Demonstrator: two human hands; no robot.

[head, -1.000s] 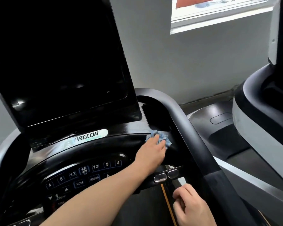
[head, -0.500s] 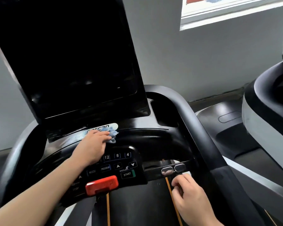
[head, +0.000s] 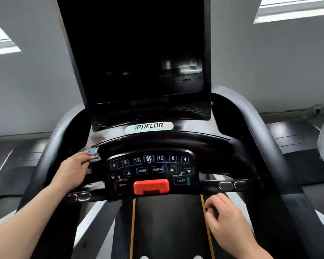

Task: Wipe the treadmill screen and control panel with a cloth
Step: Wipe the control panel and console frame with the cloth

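Observation:
The treadmill's tall black screen (head: 138,53) stands dark above the curved black console with a PRECOR badge (head: 149,126). Below it lies the control panel (head: 150,169) with numbered keys, MODE, PROGRAM, START and a red stop bar (head: 151,186). My left hand (head: 73,169) holds a crumpled blue cloth (head: 94,154) against the glossy console surface, just left of the panel's upper left corner. The cloth sticks out past my fingertips. My right hand (head: 226,215) hovers loosely curled and holding nothing, below the right pulse sensors (head: 232,185), over the belt's edge.
Thick black handrails curve down on the left (head: 51,146) and right (head: 260,146) of the console. The black belt (head: 166,221) with orange stripes runs below. Another machine's base (head: 297,146) sits at right. A grey wall and windows lie behind.
My left hand has swept the cloth leftward along the console, from the right cup recess past the badge to the left of the panel. The view has swung left. My right hand has stayed low.

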